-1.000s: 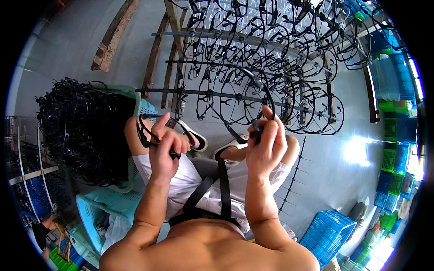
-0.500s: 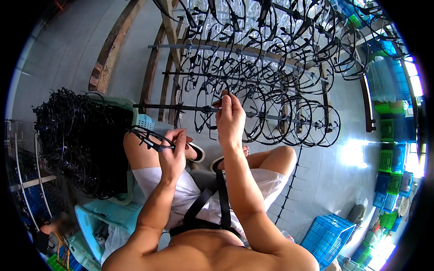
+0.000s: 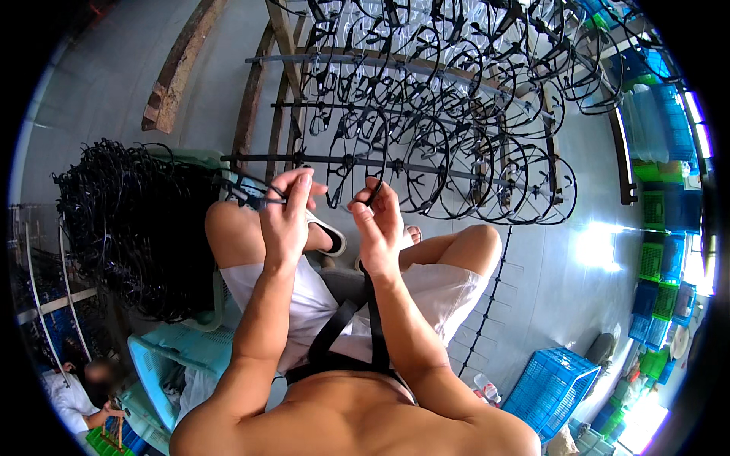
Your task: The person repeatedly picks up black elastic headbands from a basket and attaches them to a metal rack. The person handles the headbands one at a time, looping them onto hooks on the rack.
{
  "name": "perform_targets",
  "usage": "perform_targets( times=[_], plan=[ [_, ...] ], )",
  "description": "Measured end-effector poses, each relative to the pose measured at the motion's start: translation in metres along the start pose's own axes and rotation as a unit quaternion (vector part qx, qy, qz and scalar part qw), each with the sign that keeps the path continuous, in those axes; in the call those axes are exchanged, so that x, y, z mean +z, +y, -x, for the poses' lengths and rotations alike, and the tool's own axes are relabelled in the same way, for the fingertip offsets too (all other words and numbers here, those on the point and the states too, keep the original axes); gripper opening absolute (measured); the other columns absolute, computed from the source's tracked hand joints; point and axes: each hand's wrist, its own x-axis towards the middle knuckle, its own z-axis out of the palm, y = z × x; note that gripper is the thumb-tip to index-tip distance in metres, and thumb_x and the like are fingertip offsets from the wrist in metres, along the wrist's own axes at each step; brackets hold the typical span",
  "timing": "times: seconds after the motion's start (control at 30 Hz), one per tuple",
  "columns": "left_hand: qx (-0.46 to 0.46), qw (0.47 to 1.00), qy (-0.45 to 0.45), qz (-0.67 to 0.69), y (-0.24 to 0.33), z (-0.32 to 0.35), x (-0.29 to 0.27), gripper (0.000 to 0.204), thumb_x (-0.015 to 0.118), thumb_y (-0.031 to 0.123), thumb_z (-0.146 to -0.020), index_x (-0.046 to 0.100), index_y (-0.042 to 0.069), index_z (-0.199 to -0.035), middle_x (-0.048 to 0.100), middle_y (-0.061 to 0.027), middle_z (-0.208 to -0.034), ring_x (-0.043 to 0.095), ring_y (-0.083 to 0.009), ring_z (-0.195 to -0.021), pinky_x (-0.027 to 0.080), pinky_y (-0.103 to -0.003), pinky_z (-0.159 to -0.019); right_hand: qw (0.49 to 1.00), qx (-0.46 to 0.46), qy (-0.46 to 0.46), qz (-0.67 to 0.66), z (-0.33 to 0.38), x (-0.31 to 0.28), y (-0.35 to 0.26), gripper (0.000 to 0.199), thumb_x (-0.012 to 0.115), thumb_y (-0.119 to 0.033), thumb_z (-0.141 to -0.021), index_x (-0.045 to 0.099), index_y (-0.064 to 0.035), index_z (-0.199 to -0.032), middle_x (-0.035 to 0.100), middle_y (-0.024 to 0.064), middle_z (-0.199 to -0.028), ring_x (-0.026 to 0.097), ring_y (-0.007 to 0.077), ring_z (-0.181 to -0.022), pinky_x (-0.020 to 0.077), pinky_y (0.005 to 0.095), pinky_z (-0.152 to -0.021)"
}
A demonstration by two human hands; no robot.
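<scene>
My left hand [image 3: 285,220] is closed around a few thin black plastic bands [image 3: 245,190] with clip-like ends, which stick out toward the left. To its right, my right hand [image 3: 380,235] pinches the low end of a black plastic hoop [image 3: 385,144] that hangs at the rack's nearest rod [image 3: 262,158]. Several more black hoops [image 3: 449,178] hang along that rod and the rods behind it. At my left, a heap of black bands [image 3: 137,235] fills a pale green crate [image 3: 217,308], and the crate's inside is hidden.
Wooden posts [image 3: 251,99] carry the rack. A light blue plastic basket [image 3: 156,365] stands by my left side, a blue crate [image 3: 551,391] at lower right. A spiked black rod [image 3: 487,304] lies on the floor. Another person [image 3: 76,399] sits at lower left.
My right hand has come down from the rod toward me and now pinches the hoop's low end. My left hand has risen closer to the rod, still holding its bands.
</scene>
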Motion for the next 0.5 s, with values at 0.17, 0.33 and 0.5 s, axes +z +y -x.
perform_targets(
  times=[0.17, 0.33, 0.5],
  plan=[
    [0.001, 1.000, -0.005, -0.001, -0.004, 0.000, -0.002, 0.021, 0.056, 0.020, -0.093, 0.061, 0.001, -0.101, 0.066, -0.0062, -0.081, 0.048, -0.0063, -0.063, 0.041, -0.020, -0.061, 0.997, -0.003, 0.083, 0.002, 0.008, 0.014, 0.014, 0.031, 0.057, -0.002, -0.090, 0.049, 0.0024, -0.120, 0.060, 0.0076, -0.097, 0.059, 0.0133, -0.083, 0.0495, 0.0261, -0.075],
    [-0.006, 1.000, -0.009, -0.017, -0.003, 0.002, -0.004, 0.021, 0.056, 0.020, -0.093, 0.061, 0.002, -0.102, 0.067, -0.0062, -0.081, 0.049, -0.0064, -0.063, 0.041, -0.021, -0.061, 0.993, -0.019, 0.113, -0.016, 0.003, 0.021, 0.007, 0.023, 0.058, -0.004, -0.090, 0.054, 0.0037, -0.111, 0.062, 0.0061, -0.087, 0.060, 0.0131, -0.076, 0.0493, 0.0254, -0.074],
    [-0.011, 0.997, -0.048, -0.059, 0.002, 0.010, -0.013, 0.030, 0.050, 0.027, -0.096, 0.057, 0.003, -0.113, 0.066, -0.0069, -0.083, 0.051, -0.0073, -0.068, 0.043, -0.022, -0.065, 0.948, -0.130, 0.043, 0.287, 0.007, 0.012, 0.001, 0.043, 0.062, -0.004, -0.086, 0.044, 0.0034, -0.124, 0.050, 0.0134, -0.114, 0.051, 0.0182, -0.102, 0.0414, 0.0286, -0.088]
  ],
)
